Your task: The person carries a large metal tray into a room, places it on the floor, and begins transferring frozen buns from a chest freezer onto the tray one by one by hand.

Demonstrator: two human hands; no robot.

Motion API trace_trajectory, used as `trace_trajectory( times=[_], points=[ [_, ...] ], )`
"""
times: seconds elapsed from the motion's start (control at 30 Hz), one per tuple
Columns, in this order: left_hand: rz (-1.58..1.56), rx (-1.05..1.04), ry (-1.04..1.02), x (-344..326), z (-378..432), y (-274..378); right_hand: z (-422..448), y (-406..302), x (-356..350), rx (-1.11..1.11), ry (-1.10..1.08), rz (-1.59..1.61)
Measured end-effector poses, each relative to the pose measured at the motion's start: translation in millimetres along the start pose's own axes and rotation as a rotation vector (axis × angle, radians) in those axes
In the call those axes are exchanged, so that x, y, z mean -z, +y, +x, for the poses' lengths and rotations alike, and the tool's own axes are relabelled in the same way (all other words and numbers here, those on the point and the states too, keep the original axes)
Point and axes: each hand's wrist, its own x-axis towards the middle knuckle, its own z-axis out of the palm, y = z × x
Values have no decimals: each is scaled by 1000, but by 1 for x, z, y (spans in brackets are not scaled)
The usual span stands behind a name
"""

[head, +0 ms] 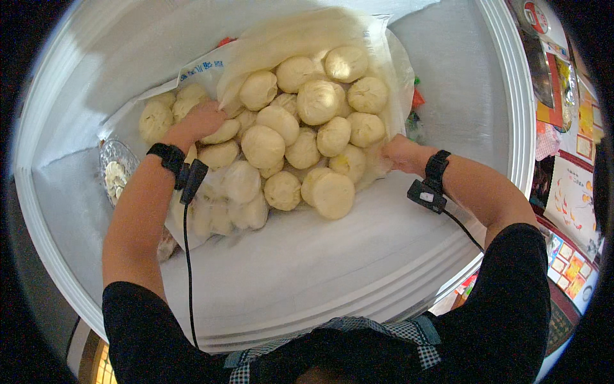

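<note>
Many round, pale buns (263,146) lie heaped on and in large translucent plastic bags inside a deep white chest freezer. My left hand (204,120) reaches in among the buns at the left of the heap; its fingertips are hidden, so its grip cannot be told. At the right edge of the heap, my right hand (404,152) is closed on the edge of the clear plastic bag (379,165). Behind the buns the bag's upper sheet (297,36) stands raised. A knotted-looking clear bag of paler buns (235,192) lies below my left hand.
The freezer's ribbed rim (515,96) curves around the heap, with frosted inner walls (446,72). A clear bag with pale pieces (115,177) lies at the left wall. Red and green packaging (417,98) shows behind the bag at right. Black cables hang from both wristbands.
</note>
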Motion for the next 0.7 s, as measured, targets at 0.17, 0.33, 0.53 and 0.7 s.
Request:
trace_trajectory(
  times=[0.17, 0.33, 0.53, 0.7],
  points=[
    [-84, -62, 324, -3, -2, -23, 7, -17, -8, -231, 12, 229],
    [109, -253, 337, 15, 4, -7, 1, 20, -75, -301, 339, 476],
    [-614, 103, 76, 28, -30, -2, -5, -6, -4, -786, 191, 1608],
    [-943, -43, -56, 26, -48, 18, -11, 42, -91, -226, 361, 498]
  ],
)
